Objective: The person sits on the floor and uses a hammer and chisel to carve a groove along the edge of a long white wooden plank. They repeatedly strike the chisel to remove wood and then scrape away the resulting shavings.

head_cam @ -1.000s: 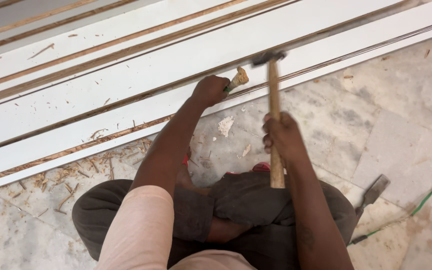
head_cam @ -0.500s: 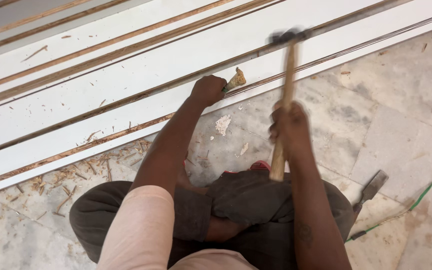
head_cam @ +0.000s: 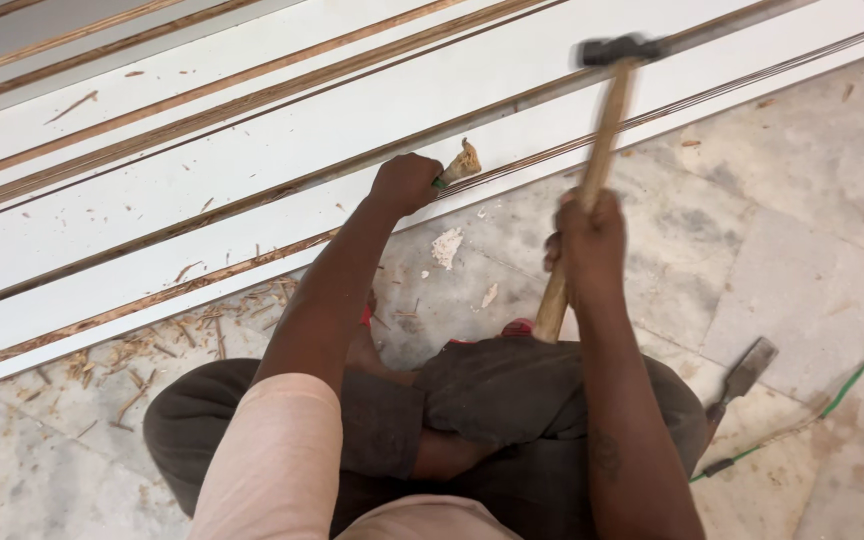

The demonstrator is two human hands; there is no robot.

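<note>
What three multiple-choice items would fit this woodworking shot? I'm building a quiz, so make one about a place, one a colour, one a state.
1. Where does the spare chisel lie?
A. On the white boards
B. On the stone floor beside the person's right side
C. In the left hand

2. What colour is the cable on the floor?
A. Green
B. Red
C. Yellow

3. How is the hammer held?
A. Lying on the floor
B. Resting on the chisel end
C. Raised in the right hand

Answers: 1 B, it rests on bare stone floor. 2 A, a thin green line. 3 C, its head is up above the white boards, blurred.
</note>
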